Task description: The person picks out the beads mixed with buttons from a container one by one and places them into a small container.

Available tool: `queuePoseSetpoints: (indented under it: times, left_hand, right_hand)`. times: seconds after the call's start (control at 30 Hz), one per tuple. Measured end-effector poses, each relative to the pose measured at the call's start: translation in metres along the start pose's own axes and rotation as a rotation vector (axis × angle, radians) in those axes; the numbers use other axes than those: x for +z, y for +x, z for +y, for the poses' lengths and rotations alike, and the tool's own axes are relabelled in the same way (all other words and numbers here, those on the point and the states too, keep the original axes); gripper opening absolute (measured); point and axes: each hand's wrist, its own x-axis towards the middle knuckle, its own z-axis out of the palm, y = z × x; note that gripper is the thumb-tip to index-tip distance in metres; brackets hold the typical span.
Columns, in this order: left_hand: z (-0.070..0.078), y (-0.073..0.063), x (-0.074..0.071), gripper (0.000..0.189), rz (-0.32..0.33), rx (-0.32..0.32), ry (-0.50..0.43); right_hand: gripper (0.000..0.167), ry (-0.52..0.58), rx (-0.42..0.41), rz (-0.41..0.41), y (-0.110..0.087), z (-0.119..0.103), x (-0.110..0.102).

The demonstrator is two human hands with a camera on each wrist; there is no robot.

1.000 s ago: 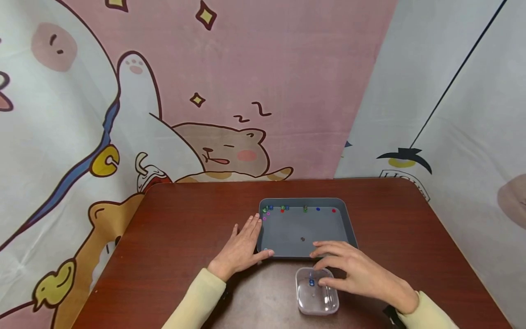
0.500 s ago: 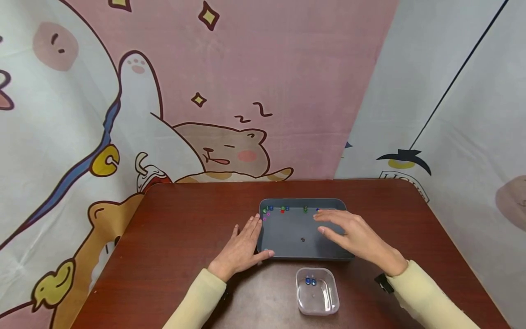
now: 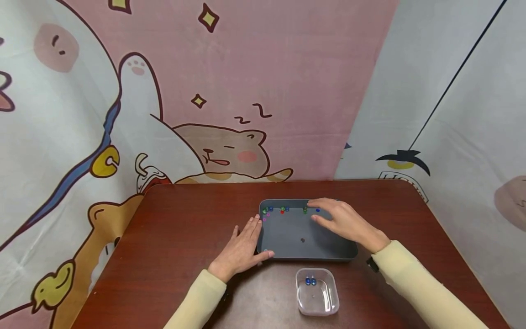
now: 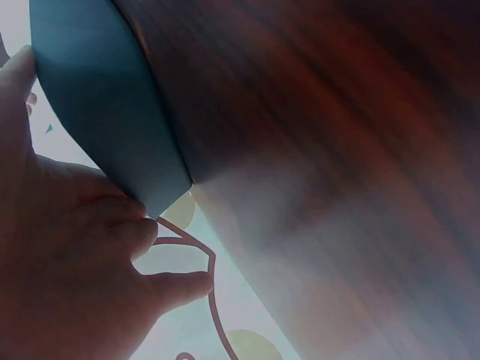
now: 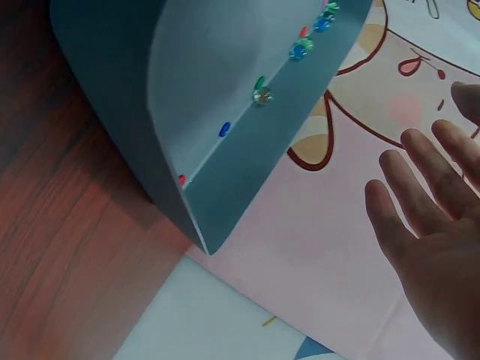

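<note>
My left hand point(image 3: 240, 251) rests along the left side of a grey tray point(image 3: 283, 240), its fingers straight on the rim. Over the far right part of the tray hovers my right hand point(image 3: 347, 221), fingers apart and nothing visible between them. Small coloured pieces lie along the tray's far wall, among them a clear marble point(image 5: 262, 96), a dark blue flat piece point(image 5: 225, 130) and a red piece point(image 5: 182, 180) partly hidden by the tray wall. Nearer the person stands a clear plastic box point(image 3: 317, 308) with two blue marbles point(image 3: 311, 281) in it.
Pink rings point(image 3: 266, 217) lie in the tray's far left corner, and a small brown piece point(image 3: 302, 240) lies towards its front. The brown wooden table point(image 3: 185, 228) ends at a cloth-covered wall point(image 3: 308, 91) behind.
From above the clear box, my right hand has moved away to the tray's far side. Two blue marbles now show in the box, where one was visible earlier. The left hand stays still.
</note>
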Motion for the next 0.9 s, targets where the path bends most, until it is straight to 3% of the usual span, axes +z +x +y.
queuePoseSetpoints:
  times: [0.6, 0.9]
  left_hand:
    - [0.000, -0.001, 0.000, 0.102, -0.003, -0.002, 0.001]
    - [-0.001, 0.000, 0.000, 0.103, -0.001, -0.003, -0.006]
  right_hand:
    - [0.044, 0.062, 0.095, -0.149, 0.028, 0.029, 0.024]
    - [0.043, 0.083, 0.124, -0.141, 0.041, 0.028, 0.024]
